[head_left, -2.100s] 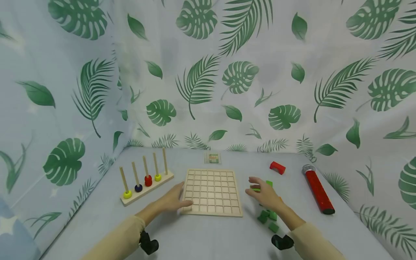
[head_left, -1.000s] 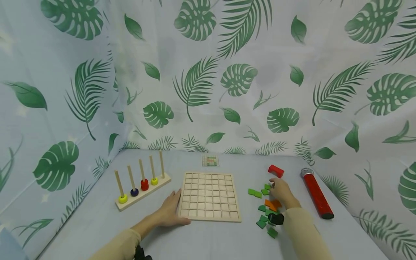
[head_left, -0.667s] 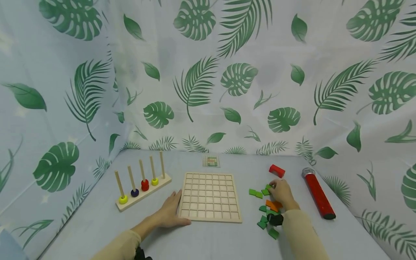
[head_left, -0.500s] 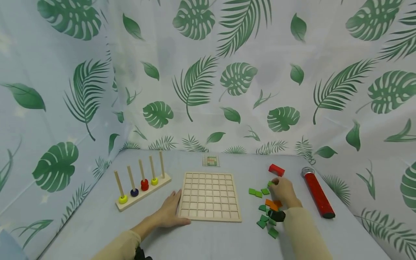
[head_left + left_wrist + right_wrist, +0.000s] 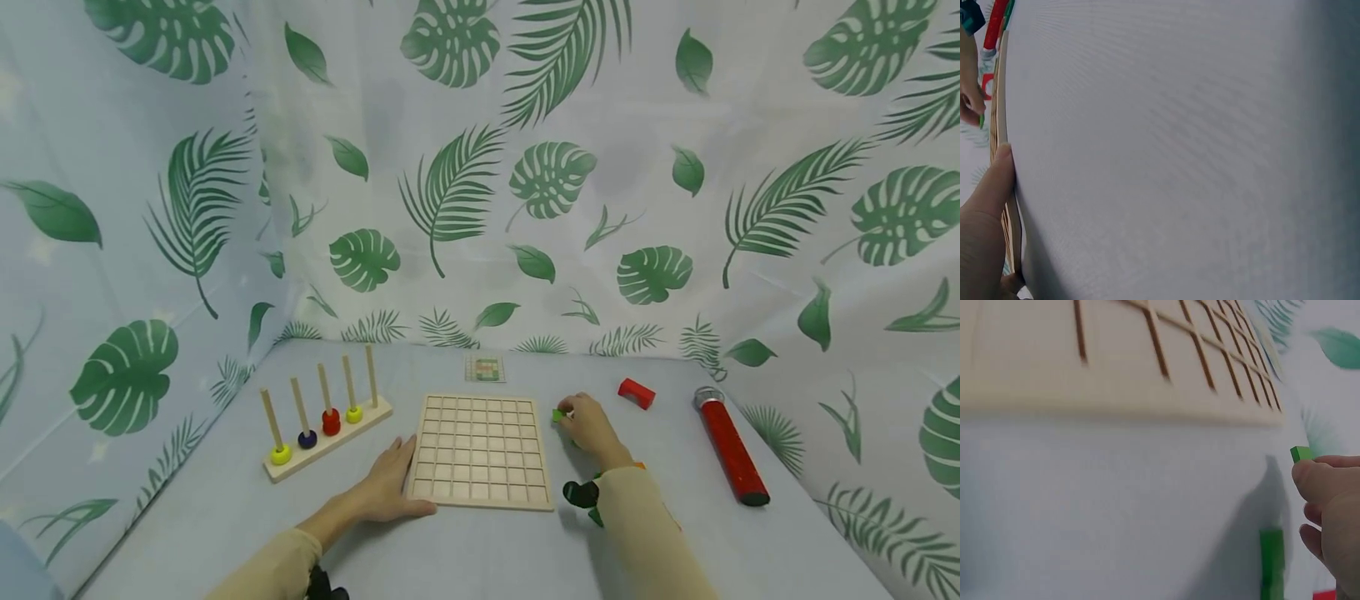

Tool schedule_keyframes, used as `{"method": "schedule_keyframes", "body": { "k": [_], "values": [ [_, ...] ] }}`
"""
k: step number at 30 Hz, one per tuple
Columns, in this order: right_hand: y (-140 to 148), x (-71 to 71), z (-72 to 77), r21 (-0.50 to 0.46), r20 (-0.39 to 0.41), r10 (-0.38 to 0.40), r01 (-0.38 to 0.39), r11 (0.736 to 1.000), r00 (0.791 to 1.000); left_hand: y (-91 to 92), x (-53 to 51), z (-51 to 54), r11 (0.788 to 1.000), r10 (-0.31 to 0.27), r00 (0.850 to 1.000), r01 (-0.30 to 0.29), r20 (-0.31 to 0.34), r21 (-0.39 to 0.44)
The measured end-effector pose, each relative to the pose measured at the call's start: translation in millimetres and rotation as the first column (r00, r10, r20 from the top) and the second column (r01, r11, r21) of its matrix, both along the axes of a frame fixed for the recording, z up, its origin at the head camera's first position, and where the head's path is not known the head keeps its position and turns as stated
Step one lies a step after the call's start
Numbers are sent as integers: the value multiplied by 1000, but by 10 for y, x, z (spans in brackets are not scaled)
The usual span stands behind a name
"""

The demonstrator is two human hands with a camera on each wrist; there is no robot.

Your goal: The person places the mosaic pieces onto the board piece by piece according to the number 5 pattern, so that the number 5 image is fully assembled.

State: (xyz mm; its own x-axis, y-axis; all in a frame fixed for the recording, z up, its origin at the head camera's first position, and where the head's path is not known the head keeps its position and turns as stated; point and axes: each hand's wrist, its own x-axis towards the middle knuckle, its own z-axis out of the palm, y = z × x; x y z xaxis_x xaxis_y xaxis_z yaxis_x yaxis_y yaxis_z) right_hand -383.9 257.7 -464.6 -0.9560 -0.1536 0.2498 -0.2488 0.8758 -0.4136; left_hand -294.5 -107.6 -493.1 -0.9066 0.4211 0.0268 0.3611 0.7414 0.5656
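Note:
A wooden grid board (image 5: pixel 480 450) lies flat in the middle of the table, its squares bare. The left hand (image 5: pixel 382 487) rests along the board's left edge, fingers spread and thumb at the near corner; in the left wrist view its thumb (image 5: pixel 994 181) touches the board's edge. Just right of the board, the right hand (image 5: pixel 592 427) pinches a small light green tile (image 5: pixel 557 415). In the right wrist view that tile (image 5: pixel 1301 454) is between thumb and finger of the right hand (image 5: pixel 1341 506), above the table. More green tiles (image 5: pixel 1272 562) lie below it; the right arm hides most others in the head view.
A peg rack (image 5: pixel 330 437) with yellow, dark blue and red beads stands at the left. Behind the board lies a small patterned card (image 5: pixel 485 368). A red arch block (image 5: pixel 637 392) and a red tube (image 5: pixel 731 447) lie at the right. Patterned cloth surrounds the table.
The right hand picked up a light green tile from the pile at the right and carried it left towards the board. The left hand has stayed at the board's left edge.

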Motion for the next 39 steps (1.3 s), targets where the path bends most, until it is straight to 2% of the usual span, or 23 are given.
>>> {"method": "schedule_keyframes", "body": {
  "k": [6,10,17,24,32,36,39],
  "values": [
    [-321,-49,-103,-6,-1,48,-48,999,999,26,-2,-20,1000,-14,1000,14,9,-1],
    [-423,-37,-123,-21,21,75,-75,997,997,49,18,-31,999,-36,999,36,5,7],
    [-541,-32,-128,-12,14,177,-177,984,984,58,36,-14,999,-32,999,32,1,7],
    [-593,-27,-144,2,30,145,-145,989,989,66,25,-26,999,-37,999,37,14,4],
    [-640,-62,-144,-46,58,112,-110,993,992,23,12,-42,1000,-25,1000,25,17,6],
    [-646,-40,-77,-95,54,126,-121,988,991,-2,6,-23,1000,-10,1000,10,15,8],
    [-579,-30,-57,-140,32,109,-104,985,993,-15,-1,-19,1000,-1,1000,1,21,7]
  ]
}}
